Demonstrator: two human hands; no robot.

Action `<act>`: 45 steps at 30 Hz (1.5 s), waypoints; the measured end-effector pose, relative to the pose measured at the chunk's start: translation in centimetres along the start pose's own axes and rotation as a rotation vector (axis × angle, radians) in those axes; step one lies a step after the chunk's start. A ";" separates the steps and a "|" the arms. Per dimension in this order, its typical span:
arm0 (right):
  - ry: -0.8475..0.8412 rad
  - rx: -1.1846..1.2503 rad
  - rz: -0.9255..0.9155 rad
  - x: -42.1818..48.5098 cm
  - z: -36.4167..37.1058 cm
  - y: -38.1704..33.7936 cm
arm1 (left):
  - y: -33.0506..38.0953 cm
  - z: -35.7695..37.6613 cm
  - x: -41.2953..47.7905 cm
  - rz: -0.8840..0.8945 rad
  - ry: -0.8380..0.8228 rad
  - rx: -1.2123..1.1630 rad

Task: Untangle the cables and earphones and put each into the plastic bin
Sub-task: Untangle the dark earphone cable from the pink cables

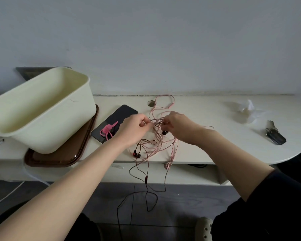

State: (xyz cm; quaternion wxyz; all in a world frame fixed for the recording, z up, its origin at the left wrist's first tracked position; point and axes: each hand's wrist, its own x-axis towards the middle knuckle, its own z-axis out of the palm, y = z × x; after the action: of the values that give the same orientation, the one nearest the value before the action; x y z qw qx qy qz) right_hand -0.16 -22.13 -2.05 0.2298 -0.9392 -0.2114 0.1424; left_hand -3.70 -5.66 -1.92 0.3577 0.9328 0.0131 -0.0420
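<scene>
As both grips point(135, 126) point(178, 126) pinch cables point(156, 144) — bin point(50, 131) nearby.

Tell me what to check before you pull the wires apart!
1. Left hand and right hand both pinch the tangle: ok.
2. Pink cable free of the dark earphones: not ok, they are knotted together.
3. Earphone cord all on the table: not ok, it hangs over the edge.
4. Plastic bin open-topped, on the brown tray: ok.
5. Knot loose enough to pull: cannot tell.
</scene>
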 end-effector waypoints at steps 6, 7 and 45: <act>0.041 0.011 -0.026 -0.2 0.0 -0.6 | 0.3 0.0 -0.3 0.054 0.012 -0.032; 0.032 0.018 -0.039 -0.3 0.0 -0.7 | 0.4 0.0 -0.3 0.068 0.013 -0.042; -0.035 0.394 0.001 -0.5 -0.5 -1.2 | 0.3 0.0 0.1 0.068 0.011 -0.106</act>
State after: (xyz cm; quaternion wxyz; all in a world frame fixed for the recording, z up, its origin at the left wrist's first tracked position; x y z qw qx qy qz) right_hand -0.79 -21.59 -0.90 0.4054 -0.8736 -0.1832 0.1975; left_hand -3.57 -5.91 -1.72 0.4076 0.9127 -0.0146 -0.0237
